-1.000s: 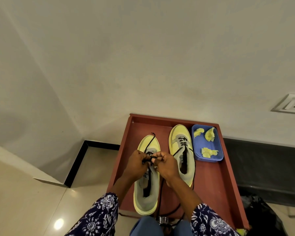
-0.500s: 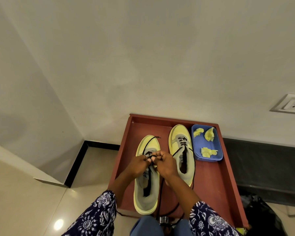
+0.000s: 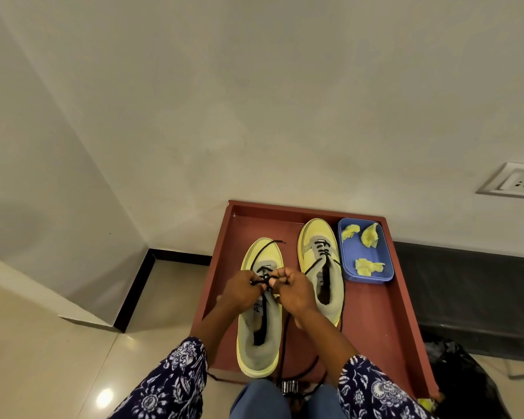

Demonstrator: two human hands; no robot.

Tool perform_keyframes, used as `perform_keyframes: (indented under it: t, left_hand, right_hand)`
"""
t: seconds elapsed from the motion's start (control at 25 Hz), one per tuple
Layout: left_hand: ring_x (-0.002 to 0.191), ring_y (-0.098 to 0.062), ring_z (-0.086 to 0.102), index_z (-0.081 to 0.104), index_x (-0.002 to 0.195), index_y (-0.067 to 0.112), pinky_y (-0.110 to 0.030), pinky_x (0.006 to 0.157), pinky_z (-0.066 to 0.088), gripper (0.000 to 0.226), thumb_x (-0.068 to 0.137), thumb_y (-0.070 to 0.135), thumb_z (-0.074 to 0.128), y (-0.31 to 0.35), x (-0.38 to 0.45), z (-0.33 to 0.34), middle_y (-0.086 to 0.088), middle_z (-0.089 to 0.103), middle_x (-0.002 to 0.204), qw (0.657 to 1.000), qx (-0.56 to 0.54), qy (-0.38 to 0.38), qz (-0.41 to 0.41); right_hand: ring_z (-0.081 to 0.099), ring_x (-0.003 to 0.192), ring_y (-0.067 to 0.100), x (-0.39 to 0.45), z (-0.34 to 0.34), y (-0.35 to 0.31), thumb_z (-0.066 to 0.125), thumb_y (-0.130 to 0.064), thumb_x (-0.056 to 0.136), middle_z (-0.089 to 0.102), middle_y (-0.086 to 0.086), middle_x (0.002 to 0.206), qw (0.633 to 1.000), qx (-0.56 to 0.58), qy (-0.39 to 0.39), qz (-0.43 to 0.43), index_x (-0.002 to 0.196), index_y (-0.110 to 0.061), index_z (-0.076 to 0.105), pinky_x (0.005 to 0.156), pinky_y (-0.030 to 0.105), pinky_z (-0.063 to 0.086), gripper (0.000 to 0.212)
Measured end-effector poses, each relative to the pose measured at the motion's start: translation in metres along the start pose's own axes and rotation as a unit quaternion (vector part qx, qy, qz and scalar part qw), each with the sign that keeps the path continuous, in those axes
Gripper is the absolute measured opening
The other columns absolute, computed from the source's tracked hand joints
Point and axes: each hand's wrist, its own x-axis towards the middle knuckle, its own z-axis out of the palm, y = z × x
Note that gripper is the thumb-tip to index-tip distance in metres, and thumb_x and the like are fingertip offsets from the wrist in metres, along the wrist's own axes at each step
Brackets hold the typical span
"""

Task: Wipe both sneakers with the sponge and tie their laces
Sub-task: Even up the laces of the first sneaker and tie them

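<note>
Two yellow and grey sneakers stand side by side, toes away from me, in a red-brown tray [image 3: 375,322]. Over the tongue of the left sneaker [image 3: 259,337], my left hand [image 3: 241,290] and my right hand [image 3: 294,290] meet and each pinches a strand of its black lace [image 3: 265,251]. One lace end loops out over the toe. More lace trails down past the heel. The right sneaker [image 3: 321,267] has black laces hanging loose along its sides. Several torn yellow sponge pieces [image 3: 368,266] lie in a blue dish [image 3: 365,252].
The blue dish sits in the tray's far right corner, beside the right sneaker. The tray rests on a pale tiled floor against a white wall. A wall socket [image 3: 511,179] is at the right. A dark bag [image 3: 463,376] lies right of the tray.
The loose lace end over the left sneaker's toe has swung from pointing up to lying rightward across the toe. Both hands stayed together over the tongue, working the lace.
</note>
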Motion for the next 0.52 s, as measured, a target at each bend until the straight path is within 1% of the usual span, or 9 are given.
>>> perform_keyframes:
  t: [0.04,0.12,0.2,0.24,0.28,0.36,0.4,0.44,0.52]
  left_hand:
    - [0.071,-0.015,0.053,0.061,0.094,0.005,-0.024,0.062,0.043,0.012,0.088,0.015,0.058,0.0,-0.001,-0.001,-0.002,0.056,0.077,1.0,-0.007,-0.001,-0.005]
    - [0.082,-0.018,0.059,0.057,0.088,0.019,-0.035,0.081,0.05,0.005,0.084,0.019,0.058,-0.002,-0.003,-0.003,-0.001,0.059,0.085,1.0,-0.013,0.012,-0.021]
    - [0.091,-0.021,0.059,0.05,0.081,0.03,-0.044,0.089,0.047,0.008,0.078,0.027,0.057,-0.002,-0.006,-0.004,0.002,0.059,0.09,0.999,-0.003,0.032,-0.024]
    - [0.091,-0.02,0.058,0.049,0.081,0.029,-0.043,0.088,0.048,0.008,0.078,0.029,0.056,-0.003,-0.007,-0.003,0.002,0.058,0.091,0.999,0.004,0.043,-0.017]
    - [0.087,-0.017,0.058,0.049,0.083,0.026,-0.038,0.084,0.05,0.008,0.08,0.026,0.057,-0.003,-0.008,-0.003,0.001,0.058,0.09,0.998,0.006,0.054,-0.006]
    - [0.07,-0.006,0.055,0.049,0.089,0.017,-0.014,0.064,0.048,0.009,0.084,0.013,0.057,-0.004,-0.009,-0.001,0.0,0.057,0.084,0.997,0.002,0.07,0.023]
    - [0.063,-0.002,0.051,0.049,0.09,0.014,-0.007,0.054,0.043,0.011,0.084,0.008,0.056,-0.003,-0.01,-0.002,0.002,0.056,0.079,0.997,0.002,0.073,0.039]
    - [0.06,-0.001,0.05,0.049,0.09,0.012,-0.007,0.05,0.04,0.012,0.084,0.006,0.056,-0.004,-0.011,-0.002,0.003,0.054,0.074,0.995,0.009,0.078,0.055]
    - [0.061,-0.007,0.051,0.053,0.088,0.012,-0.011,0.051,0.037,0.01,0.082,0.007,0.058,-0.01,-0.011,-0.003,0.003,0.053,0.074,0.991,0.044,0.091,0.089]
  right_hand:
    - [0.065,0.083,0.022,-0.001,-0.001,0.0,0.06,-0.008,0.086,0.066,0.005,0.077,1.0,-0.003,-0.001,0.002,0.08,-0.028,0.063,0.084,0.043,0.056,0.021]
    - [0.063,0.079,0.021,-0.001,-0.001,0.0,0.061,-0.008,0.086,0.064,0.005,0.076,1.0,-0.005,-0.003,0.002,0.078,-0.027,0.062,0.082,0.041,0.054,0.021]
    - [0.06,0.077,0.018,-0.001,-0.001,-0.002,0.061,-0.008,0.086,0.063,0.006,0.075,1.0,-0.006,-0.005,0.004,0.079,-0.025,0.063,0.08,0.039,0.054,0.018]
    - [0.06,0.077,0.018,-0.001,0.0,-0.003,0.061,-0.009,0.086,0.064,0.005,0.075,1.0,-0.008,-0.005,0.006,0.08,-0.023,0.063,0.079,0.038,0.053,0.015]
    - [0.061,0.077,0.017,-0.001,0.0,-0.004,0.061,-0.01,0.086,0.064,0.003,0.075,1.0,-0.009,-0.005,0.008,0.081,-0.022,0.064,0.079,0.038,0.053,0.014]
    - [0.061,0.076,0.016,-0.002,0.0,-0.006,0.06,-0.01,0.086,0.065,0.002,0.075,1.0,0.006,0.0,0.022,0.081,-0.02,0.064,0.079,0.037,0.054,0.012]
    - [0.061,0.074,0.016,-0.003,-0.001,-0.006,0.059,-0.01,0.086,0.066,0.002,0.076,0.999,0.015,0.004,0.033,0.082,-0.019,0.065,0.076,0.035,0.054,0.011]
    - [0.061,0.071,0.015,-0.003,-0.003,-0.008,0.058,-0.01,0.087,0.066,0.003,0.076,0.999,0.022,0.008,0.044,0.082,-0.017,0.065,0.072,0.033,0.053,0.011]
    - [0.059,0.063,0.012,-0.003,-0.006,-0.009,0.055,-0.009,0.087,0.065,0.004,0.074,0.998,0.024,0.017,0.064,0.078,-0.015,0.063,0.06,0.027,0.048,0.014]
